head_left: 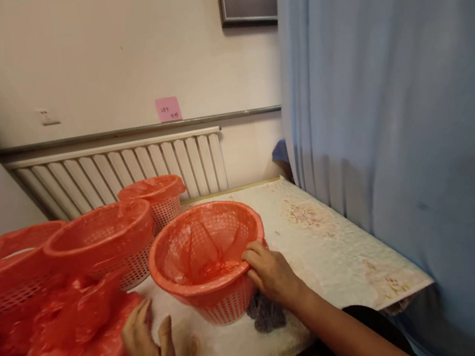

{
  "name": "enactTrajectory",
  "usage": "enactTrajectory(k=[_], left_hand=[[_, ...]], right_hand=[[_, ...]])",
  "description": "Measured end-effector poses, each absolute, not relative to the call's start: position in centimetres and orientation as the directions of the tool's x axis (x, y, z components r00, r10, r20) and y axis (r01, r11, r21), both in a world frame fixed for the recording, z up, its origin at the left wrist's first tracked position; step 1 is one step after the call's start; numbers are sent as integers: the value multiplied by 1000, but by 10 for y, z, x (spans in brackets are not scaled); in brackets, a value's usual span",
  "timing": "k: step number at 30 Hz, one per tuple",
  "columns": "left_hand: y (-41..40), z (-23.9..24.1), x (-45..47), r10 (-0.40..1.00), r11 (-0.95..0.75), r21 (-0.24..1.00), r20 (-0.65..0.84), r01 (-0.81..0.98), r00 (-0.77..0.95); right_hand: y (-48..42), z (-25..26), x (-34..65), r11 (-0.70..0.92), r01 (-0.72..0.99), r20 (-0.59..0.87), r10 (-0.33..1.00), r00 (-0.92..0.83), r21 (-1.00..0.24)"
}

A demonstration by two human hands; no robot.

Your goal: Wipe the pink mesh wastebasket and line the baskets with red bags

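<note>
A small mesh basket (223, 308) lined with a red plastic bag (206, 247) stands tilted toward me on the table (321, 243). My right hand (271, 272) grips its near rim, fingers curled over the red bag edge. My left hand (151, 353) lies open with fingers stretched out, resting against a heap of loose red plastic bags (61, 353) at the left. A dark grey cloth (267, 313) lies under the basket beside my right wrist.
Three more red-lined baskets stand behind: a wide one (104, 240), a far small one (156, 197), and one at the left edge (5, 271). A white radiator (127, 172) runs along the wall. A blue curtain (403, 132) hangs at the right.
</note>
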State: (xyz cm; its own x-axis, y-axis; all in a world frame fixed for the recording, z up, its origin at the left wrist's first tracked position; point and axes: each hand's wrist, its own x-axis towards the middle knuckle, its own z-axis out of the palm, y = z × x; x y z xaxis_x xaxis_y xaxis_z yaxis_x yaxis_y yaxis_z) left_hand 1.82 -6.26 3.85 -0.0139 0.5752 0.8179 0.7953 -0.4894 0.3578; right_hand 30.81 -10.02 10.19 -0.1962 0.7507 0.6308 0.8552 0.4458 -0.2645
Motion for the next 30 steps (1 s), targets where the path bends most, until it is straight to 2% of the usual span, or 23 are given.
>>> enactTrajectory(k=[3,5,10,16,19,23,25,30], left_hand=[[-47,-3,10,733,-316,552,659,772,-172],[-31,-33,10,803,-257,573,575,778,-158],[7,-85,41,881,-282,438,470,854,50],[43,-90,110,930,-274,279,322,920,179],[54,-95,130,931,-267,174,303,948,206],[58,-111,136,891,-282,-4,369,959,264],[60,-119,134,876,-296,-32,389,955,285],[73,-136,127,906,-261,4,346,965,243]], right_hand=[[-88,106,308,473,804,638,754,-158,-360],[-77,113,312,501,772,677,725,-128,-390],[-40,137,346,541,748,802,597,-20,-384],[22,160,427,418,869,894,444,58,-264],[56,164,475,309,925,900,429,73,-222],[97,162,534,172,960,877,467,116,-219],[116,157,558,137,964,871,471,140,-229],[156,137,604,37,967,848,489,202,-251]])
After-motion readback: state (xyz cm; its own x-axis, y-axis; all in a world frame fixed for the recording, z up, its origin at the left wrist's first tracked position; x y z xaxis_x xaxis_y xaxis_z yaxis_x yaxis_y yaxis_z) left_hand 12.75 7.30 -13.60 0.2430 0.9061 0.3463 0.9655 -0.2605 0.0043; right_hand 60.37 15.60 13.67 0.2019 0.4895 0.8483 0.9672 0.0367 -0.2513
